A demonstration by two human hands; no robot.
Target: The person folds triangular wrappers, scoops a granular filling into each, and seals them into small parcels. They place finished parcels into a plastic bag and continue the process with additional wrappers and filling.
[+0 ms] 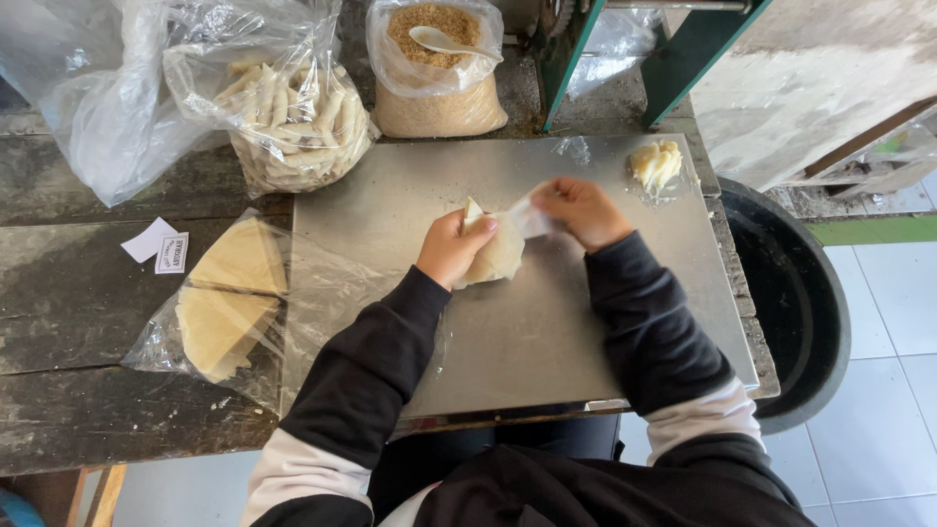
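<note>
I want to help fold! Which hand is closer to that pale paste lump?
Right hand: it pinches the wrapper nearer the paste. Left hand is farther, gripping the wrapper.

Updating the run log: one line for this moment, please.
left hand: holds pastry wrapper | right hand: pulls wrapper corner | surface: metal sheet | nearby: filling lump

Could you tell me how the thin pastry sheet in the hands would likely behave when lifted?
The pastry sheet bends between the left hand and right hand, so it is probably floppy and light. It looks thin, so it may tear easily.
</note>
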